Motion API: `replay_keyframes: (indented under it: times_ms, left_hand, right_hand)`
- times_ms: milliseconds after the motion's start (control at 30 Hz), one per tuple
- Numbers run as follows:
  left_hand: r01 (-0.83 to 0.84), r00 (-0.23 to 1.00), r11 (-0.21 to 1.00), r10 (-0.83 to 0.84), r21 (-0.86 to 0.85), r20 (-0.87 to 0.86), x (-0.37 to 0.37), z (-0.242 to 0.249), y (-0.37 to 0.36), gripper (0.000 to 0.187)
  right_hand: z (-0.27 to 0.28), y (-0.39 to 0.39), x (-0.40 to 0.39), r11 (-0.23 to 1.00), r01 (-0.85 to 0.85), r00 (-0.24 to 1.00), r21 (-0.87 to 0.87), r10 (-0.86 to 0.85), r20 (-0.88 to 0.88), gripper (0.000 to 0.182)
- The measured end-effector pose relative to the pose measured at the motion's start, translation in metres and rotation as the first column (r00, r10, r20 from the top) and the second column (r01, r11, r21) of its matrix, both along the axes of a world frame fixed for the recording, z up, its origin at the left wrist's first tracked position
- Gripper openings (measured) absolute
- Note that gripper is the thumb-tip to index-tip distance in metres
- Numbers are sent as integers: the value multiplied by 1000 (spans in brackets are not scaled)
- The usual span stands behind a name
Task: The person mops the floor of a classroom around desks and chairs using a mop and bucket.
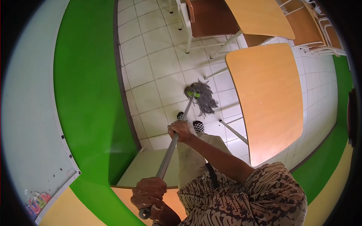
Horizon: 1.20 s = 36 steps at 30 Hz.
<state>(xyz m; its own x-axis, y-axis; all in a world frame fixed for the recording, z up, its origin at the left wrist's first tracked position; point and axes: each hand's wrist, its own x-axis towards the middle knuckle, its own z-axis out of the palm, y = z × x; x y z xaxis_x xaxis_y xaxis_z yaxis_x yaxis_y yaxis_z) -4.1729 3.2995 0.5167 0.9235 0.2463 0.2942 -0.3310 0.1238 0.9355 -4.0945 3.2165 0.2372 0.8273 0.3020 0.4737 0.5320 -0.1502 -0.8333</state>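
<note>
A mop with a long grey handle (168,158) slants from the lower left up to its mop head (205,98) of grey strands with a green centre, which lies on the tiled floor. My left hand (149,194) is wrapped round the handle near its ringed top end. Further down the pole, my right hand (181,131) is closed round it too. The mop head rests just ahead of my feet in checkered footwear (198,127). To its right stands a wooden-topped table (266,101) with light metal legs.
A green wall (88,75) with a whitish board (30,94) runs along the left. Another table (262,17) and a brown-seated chair (213,19) stand ahead, with more chairs (305,24) at the upper right. A pale low surface (154,167) is beside my legs.
</note>
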Motion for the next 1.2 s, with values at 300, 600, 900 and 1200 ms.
replay_keyframes:
  times_ms: [300, 600, 900, 1200]
  left_hand:
    - [74, 997, 996, -74, -49, 0, -29, -58, -47, 21]
    - [-311, 896, 934, 225, -179, -383, -54, -189, -73, 22]
    - [-353, 934, 935, 350, 25, 71, -104, -30, -35, 39]
    - [-376, 879, 926, 347, -27, -328, -204, -156, -152, 21]
  right_hand:
    - [-43, -102, -34, 990, -124, 988, 68, 130, -89, 20]
    - [-150, -154, 15, 867, 344, 937, -361, -291, 194, 26]
    - [-29, -42, -98, 987, 160, 985, -12, -160, -60, 28]
    - [-108, -207, -121, 991, -14, 998, -136, 6, -66, 24]
